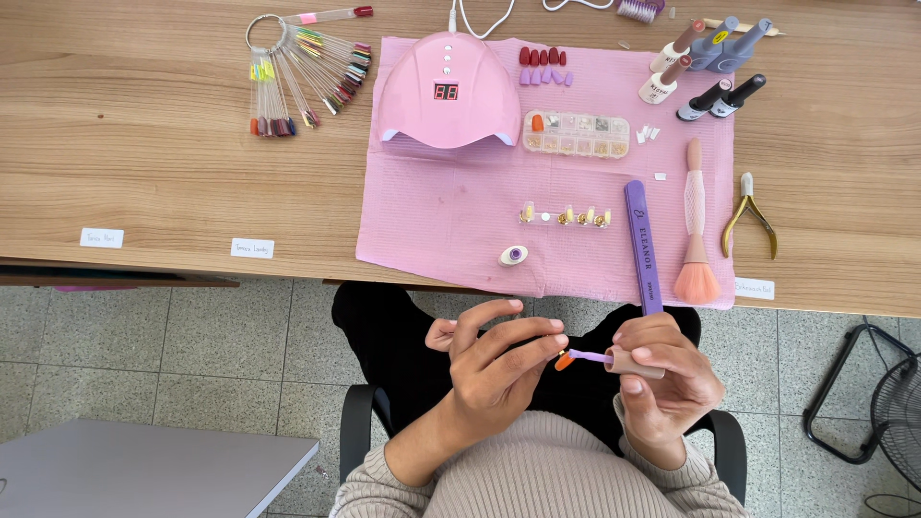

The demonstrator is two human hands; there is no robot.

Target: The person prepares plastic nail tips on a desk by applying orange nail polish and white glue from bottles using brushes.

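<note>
Down in the head view, both hands met near the lap, well short of the table's near edge. The left hand (499,360) was closed around a small orange nail tip (563,362), pinching it between thumb and fingertips so that its face turned toward the brush; that seemed the reason for the curled, steady hold. The right hand (662,374) gripped a polish brush cap (633,362) like a pen, its thin lilac stem reaching left until the bristles touched the tip. Holding the cap low probably gave finer control.

The nail tip looked tiny, glossy and bright orange, mostly hidden by the fingers.

Farther off, a pink mat (460,221) covered part of the wooden table (173,144), likely to catch spills. On it stood a pink curing lamp (446,91), a clear compartment box (576,133), a row of small tips on stands (566,217), a purple nail file (643,245) and a peach dusting brush (695,230). Polish bottles (710,67) lay at the far right, nippers (748,216) just right of the mat, and a ring of colour swatches (302,72) at the far left.
</note>
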